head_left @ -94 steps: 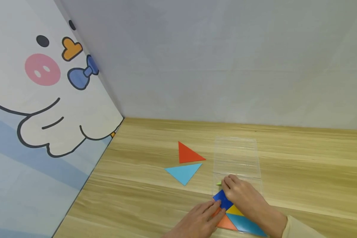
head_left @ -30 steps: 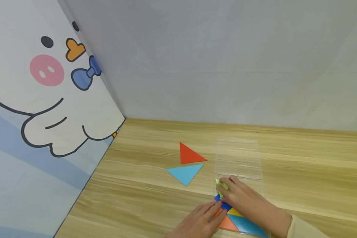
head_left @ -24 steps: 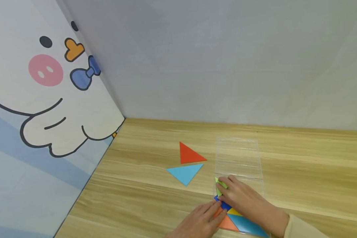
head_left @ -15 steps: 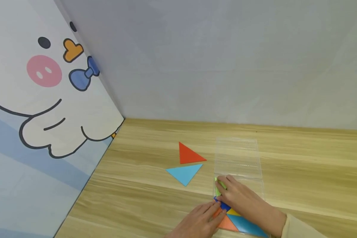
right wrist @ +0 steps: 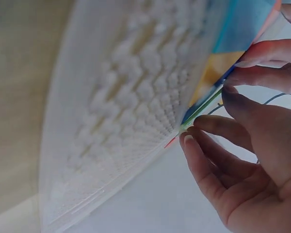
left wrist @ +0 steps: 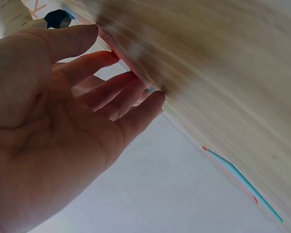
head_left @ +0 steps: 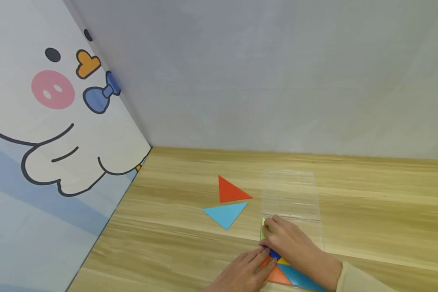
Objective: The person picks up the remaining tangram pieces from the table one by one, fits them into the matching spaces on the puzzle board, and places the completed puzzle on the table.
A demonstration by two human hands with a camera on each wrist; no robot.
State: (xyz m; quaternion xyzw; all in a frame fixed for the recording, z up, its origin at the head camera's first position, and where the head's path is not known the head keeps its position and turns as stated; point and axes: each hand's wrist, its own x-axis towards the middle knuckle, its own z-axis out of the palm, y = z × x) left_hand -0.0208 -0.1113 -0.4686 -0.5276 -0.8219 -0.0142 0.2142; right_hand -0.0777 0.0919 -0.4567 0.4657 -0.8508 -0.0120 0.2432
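Observation:
In the head view, my right hand pinches a green tangram piece at the left side of a clear plastic case. In the right wrist view, the thumb and fingers are at its edges. Most of that piece is hidden under the hand. My left hand rests its extended fingertips on a dark blue piece and an orange piece. Beside them in the case lie a yellow piece, partly covered, and a blue piece.
A red triangle and a light blue triangle lie on the wooden table, left of the case. The case's lid lies flat behind its tray. A grey wall stands behind, and a cartoon-printed panel at the left.
My right hand has shifted slightly left and tilted the green piece into line with the case's left edge. It now covers more of the dark blue piece. My left hand has stayed in place.

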